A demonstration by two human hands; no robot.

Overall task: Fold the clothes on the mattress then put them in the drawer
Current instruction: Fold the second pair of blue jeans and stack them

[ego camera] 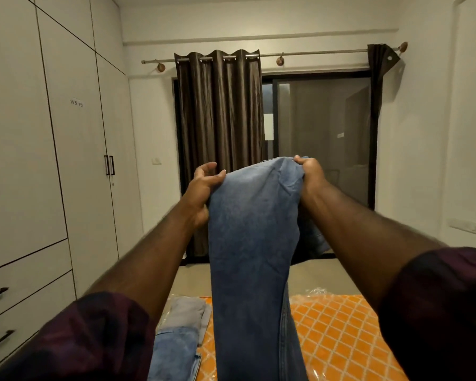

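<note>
- Jeans, blue denim, are up in the air in front of the person, hanging long from chest height down to the mattress and out of view at the bottom.
- That mattress, orange with a white lattice pattern under clear plastic wrap, lies below them with bare room on its right side; that looks like the spot to lay them flat.
- Drawers with dark bar handles sit low in the white wardrobe at left, both closed, well apart from the jeans.
- A folded blue denim piece and a folded grey garment already rest at the mattress's left edge, the grey one further away.
- Left hand pinches the top edge between thumb and fingers, gripping cloth.
- Right hand is closed tight on the opposite top corner.
- To fold well, I'd say: hold both corners level, let the legs hang straight and line up seam to seam, then lower onto the bare patch before doubling over.
</note>
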